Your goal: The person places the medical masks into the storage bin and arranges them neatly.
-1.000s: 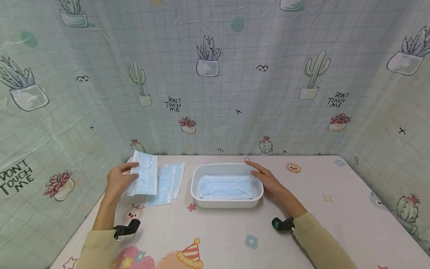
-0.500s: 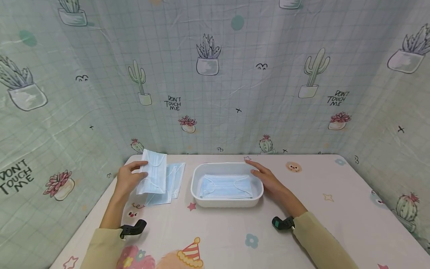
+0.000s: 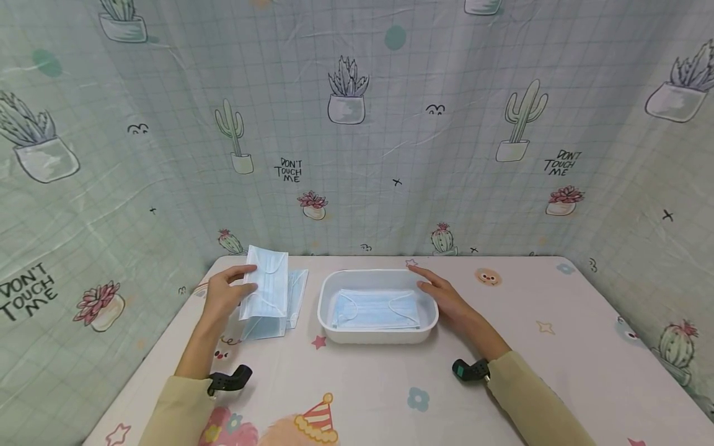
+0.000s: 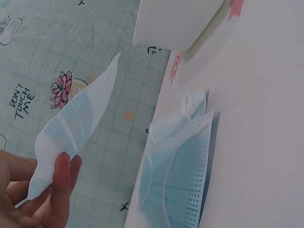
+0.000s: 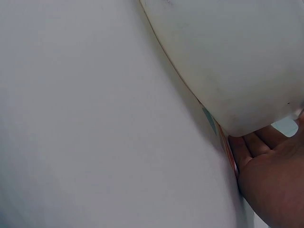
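My left hand (image 3: 224, 296) pinches a light blue face mask (image 3: 269, 282) by its left edge, thumb on the near side. This mask hangs upright above other face masks (image 3: 297, 297) that lie overlapping on the table; in the left wrist view the held mask (image 4: 78, 121) is bent and apart from the lying masks (image 4: 178, 171). To the right stands a white plastic box (image 3: 376, 337) with a blue mask (image 3: 376, 310) lying lengthwise in it. At the box's right end my right hand (image 3: 449, 303) holds the rim, fingers along the outer wall (image 5: 259, 145).
A pale cloth with printed figures covers the table (image 3: 357, 384). Behind and at both sides hangs a curtain (image 3: 390, 155) with cactus prints. Each wrist wears a black camera mount, such as the left one (image 3: 230, 379).
My left hand has moved right with the mask, which now covers more of the masks lying on the table. My right hand and the box have stayed in place.
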A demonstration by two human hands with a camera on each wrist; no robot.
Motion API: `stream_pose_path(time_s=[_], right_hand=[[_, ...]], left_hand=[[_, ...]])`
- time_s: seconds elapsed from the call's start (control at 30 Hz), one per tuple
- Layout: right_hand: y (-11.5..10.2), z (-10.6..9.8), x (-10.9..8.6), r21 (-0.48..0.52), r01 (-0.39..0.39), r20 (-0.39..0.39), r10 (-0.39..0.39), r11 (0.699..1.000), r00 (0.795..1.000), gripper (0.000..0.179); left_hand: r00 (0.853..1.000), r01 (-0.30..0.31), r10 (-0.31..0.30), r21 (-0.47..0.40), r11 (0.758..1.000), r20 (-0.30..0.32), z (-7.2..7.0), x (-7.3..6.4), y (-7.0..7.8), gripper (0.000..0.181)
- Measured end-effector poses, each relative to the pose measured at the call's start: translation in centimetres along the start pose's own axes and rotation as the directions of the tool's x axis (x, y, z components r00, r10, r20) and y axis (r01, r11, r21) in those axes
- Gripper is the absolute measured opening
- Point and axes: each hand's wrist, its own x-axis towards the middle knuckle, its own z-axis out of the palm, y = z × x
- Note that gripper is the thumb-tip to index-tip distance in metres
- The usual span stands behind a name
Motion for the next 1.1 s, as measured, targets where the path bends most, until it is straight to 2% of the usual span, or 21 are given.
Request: stream_pose_path(time_s=[0.43, 0.73, 1.1], right_hand=[[-0.2, 0.0, -0.1, -0.017, 0.006, -0.002, -0.006, 1.0, 1.0, 0.05], [-0.4, 0.0, -0.4, -0.005, 0.015, 0.005, -0.015, 1.0, 1.0, 0.051], [-0.5, 0.0, -0.4, -0.014, -0.001, 0.003, 0.001, 1.0, 1.0, 0.051]], left_hand=[[1.0, 0.001, -0.001, -0.008, 1.0, 0.024, 1.5, -0.7, 1.2, 0.045], [0.998, -0.025, 0.029, -0.059, 0.998, 0.064, 2.3, -1.1, 1.7, 0.045], [0.995, -0.067, 0.072, -0.071, 0.995, 0.065, 3.4, -1.8, 2.3, 0.044]])
